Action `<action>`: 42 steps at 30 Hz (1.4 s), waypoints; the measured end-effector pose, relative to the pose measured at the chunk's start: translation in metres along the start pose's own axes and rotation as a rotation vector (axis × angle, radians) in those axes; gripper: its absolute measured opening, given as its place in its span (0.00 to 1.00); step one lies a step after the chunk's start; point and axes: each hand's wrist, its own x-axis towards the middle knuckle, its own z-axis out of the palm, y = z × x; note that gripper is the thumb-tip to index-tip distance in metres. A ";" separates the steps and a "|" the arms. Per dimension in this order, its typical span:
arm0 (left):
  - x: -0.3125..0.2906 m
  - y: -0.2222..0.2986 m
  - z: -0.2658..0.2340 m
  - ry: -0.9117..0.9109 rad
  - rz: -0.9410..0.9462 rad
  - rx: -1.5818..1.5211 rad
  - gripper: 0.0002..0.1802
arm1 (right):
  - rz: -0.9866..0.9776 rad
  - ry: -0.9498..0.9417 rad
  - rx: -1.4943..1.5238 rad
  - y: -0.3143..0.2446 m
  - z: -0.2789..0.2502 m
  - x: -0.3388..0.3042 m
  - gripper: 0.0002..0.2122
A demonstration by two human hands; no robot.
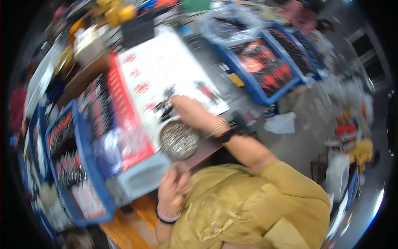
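My right hand (189,111) reaches over the white sheet (161,62), its fingers drawn together at a small heap of black pieces (166,106). Motion blur hides what, if anything, is between those fingertips. Just below that hand stands a round bowl (179,140) full of small shiny metal parts. My left hand (172,189) is closed in front of my body near the table edge, thumb against the fingers; what it holds cannot be made out. Several dark and reddish slim pieces (206,92) lie on the sheet right of my right hand.
Blue trays (265,97) of black and red packed items stand at the far right, one under clear plastic (230,25). More blue trays (108,207) stand at the left. A red-bordered strip (120,95) edges the sheet. A light grey-blue pad (145,176) lies at the near edge.
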 end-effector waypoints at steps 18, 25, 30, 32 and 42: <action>0.006 -0.005 0.011 -0.020 0.022 0.137 0.17 | 0.299 -0.117 0.446 -0.021 -0.051 -0.029 0.16; 0.005 -0.014 0.011 -0.168 0.101 0.081 0.17 | 0.752 -0.242 1.372 -0.073 -0.051 -0.065 0.07; 0.001 -0.017 0.007 -0.265 0.076 0.020 0.17 | 0.761 -0.264 1.355 -0.084 -0.038 -0.073 0.08; -0.002 -0.018 0.006 -0.248 0.058 -0.003 0.17 | 0.806 -0.319 1.397 -0.085 -0.040 -0.075 0.09; -0.006 -0.025 0.003 -0.250 -0.007 -0.117 0.16 | 0.792 -0.267 1.388 -0.095 -0.039 -0.081 0.09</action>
